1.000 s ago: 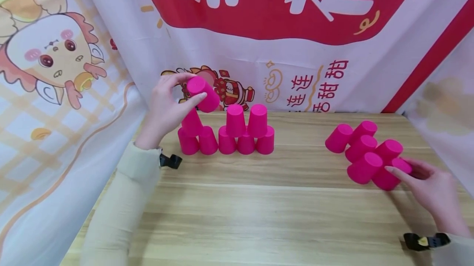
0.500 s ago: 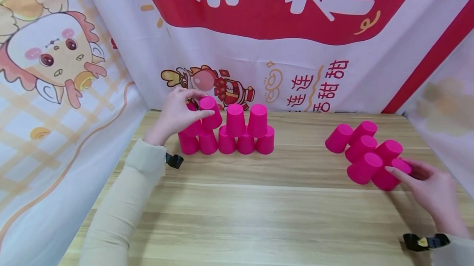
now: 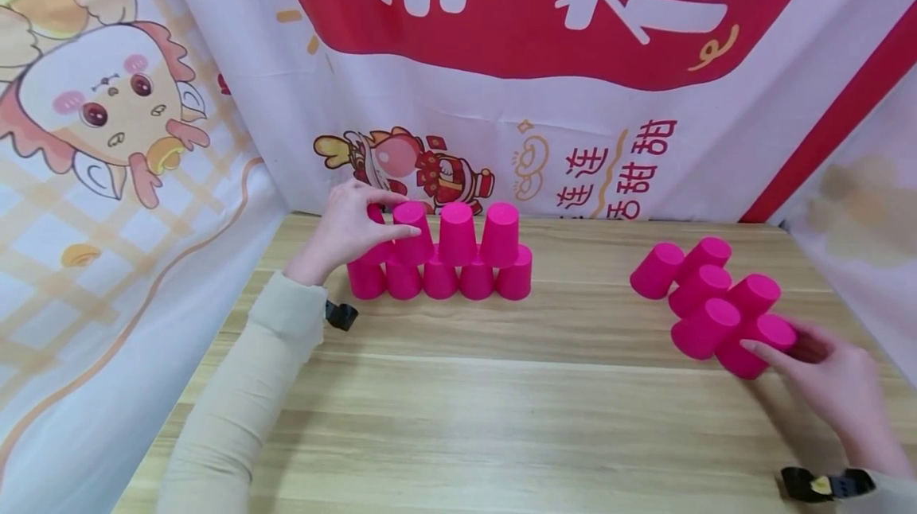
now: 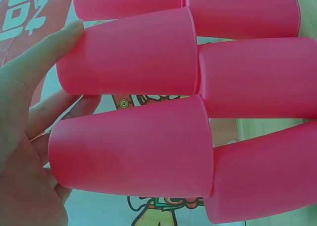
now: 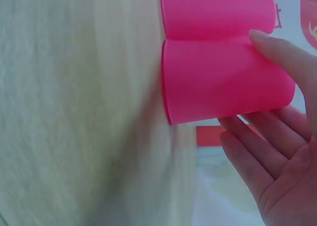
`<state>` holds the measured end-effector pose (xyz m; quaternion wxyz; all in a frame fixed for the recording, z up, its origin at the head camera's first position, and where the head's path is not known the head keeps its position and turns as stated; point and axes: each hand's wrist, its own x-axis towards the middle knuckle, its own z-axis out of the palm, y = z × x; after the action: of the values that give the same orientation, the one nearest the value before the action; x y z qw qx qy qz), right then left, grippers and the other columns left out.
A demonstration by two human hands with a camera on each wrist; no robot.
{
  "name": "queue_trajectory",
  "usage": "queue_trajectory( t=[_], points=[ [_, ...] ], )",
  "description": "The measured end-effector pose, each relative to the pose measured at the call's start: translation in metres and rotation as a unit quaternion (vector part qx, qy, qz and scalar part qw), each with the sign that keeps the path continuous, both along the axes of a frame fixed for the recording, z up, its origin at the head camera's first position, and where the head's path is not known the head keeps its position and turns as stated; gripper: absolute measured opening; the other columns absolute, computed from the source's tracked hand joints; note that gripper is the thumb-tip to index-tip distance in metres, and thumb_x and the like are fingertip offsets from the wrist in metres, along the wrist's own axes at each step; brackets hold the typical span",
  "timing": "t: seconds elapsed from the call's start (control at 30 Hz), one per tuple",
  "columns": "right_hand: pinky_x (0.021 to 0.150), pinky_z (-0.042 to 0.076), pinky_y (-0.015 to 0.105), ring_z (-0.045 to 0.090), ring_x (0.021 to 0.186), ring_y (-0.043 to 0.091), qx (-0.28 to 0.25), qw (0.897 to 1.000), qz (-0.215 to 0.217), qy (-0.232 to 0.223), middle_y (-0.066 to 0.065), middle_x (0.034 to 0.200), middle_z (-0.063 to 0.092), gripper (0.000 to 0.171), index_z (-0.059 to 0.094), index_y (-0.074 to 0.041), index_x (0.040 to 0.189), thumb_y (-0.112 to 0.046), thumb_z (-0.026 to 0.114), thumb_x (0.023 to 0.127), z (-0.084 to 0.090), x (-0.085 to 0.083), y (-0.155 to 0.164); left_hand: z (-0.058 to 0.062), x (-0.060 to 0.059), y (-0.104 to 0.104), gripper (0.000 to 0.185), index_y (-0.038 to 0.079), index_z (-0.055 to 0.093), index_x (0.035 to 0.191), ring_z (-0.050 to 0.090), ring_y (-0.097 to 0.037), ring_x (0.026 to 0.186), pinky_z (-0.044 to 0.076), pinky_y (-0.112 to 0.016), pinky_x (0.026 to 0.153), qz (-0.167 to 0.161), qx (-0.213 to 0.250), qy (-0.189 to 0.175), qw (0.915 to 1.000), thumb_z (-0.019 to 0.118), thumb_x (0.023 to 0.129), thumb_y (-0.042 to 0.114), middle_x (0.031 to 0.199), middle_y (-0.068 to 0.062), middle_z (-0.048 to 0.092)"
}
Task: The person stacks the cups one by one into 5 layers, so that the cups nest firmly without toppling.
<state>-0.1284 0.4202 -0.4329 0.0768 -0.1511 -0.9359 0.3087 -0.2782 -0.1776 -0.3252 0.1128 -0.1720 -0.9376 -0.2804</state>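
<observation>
We see plain, glossy pink plastic cups, all alike, tapered and standing upside down in a stacked wall (image 3: 458, 259) toward the back of the wooden counter (image 3: 458, 410): five in the bottom row, four resting on them. Our left hand (image 3: 351, 229) curls thumb and fingers round the held cup (image 3: 413, 233), the second one in the upper row, next to the wall's left end; the cup beside it, at that end, is mostly hidden behind the hand. In the left wrist view the cups fill the frame and their rims run off the edge. Well to the right of the wall lies a loose heap (image 3: 705, 291) of cups tipped on their sides, bases toward us. Our right hand (image 3: 824, 375) grips the near cup (image 3: 755, 345) at the heap's front, thumb over its side and fingers under it; the right wrist view is blurred on the counter side. We cannot see inside any cup.
</observation>
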Motion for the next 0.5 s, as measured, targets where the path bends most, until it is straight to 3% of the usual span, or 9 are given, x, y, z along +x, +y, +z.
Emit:
queue_trajectory(
  t=[0.2, 0.37, 0.5],
  points=[
    [0.051, 0.046, 0.015, 0.054, 0.068, -0.008, 0.027, 0.998, 0.044, 0.024, 0.024, 0.107, 0.063, 0.075, 0.059, -0.001, 0.122, -0.051, 0.077, 0.069, 0.022, 0.011, -0.012, -0.002, 0.0, 0.0, 0.063, 0.024, 0.068, 0.116, 0.04, -0.017, 0.098, 0.031, -0.044, 0.087, -0.002, 0.004, -0.003, 1.0, 0.075, 0.065, 0.061, 0.098, 0.006, 0.061],
    [0.052, 0.045, 0.013, 0.059, 0.071, -0.003, 0.052, 0.993, 0.094, 0.049, 0.021, 0.102, 0.065, 0.069, 0.063, -0.003, 0.116, -0.047, 0.081, 0.067, 0.05, 0.017, -0.03, -0.006, -0.001, -0.002, 0.065, 0.027, 0.066, 0.118, 0.039, -0.018, 0.101, 0.033, -0.044, 0.084, 0.007, 0.01, -0.005, 0.9999, 0.073, 0.065, 0.064, 0.102, 0.004, 0.059],
    [0.053, 0.045, 0.014, 0.064, 0.084, 0.016, 0.05, 0.992, 0.108, 0.051, 0.02, 0.104, 0.065, 0.07, 0.063, -0.006, 0.119, -0.047, 0.082, 0.066, 0.07, 0.018, -0.05, -0.008, -0.001, -0.002, 0.065, 0.028, 0.066, 0.119, 0.039, -0.017, 0.101, 0.033, -0.044, 0.085, 0.007, 0.011, -0.004, 0.9999, 0.073, 0.065, 0.064, 0.102, 0.003, 0.059]
  ],
)
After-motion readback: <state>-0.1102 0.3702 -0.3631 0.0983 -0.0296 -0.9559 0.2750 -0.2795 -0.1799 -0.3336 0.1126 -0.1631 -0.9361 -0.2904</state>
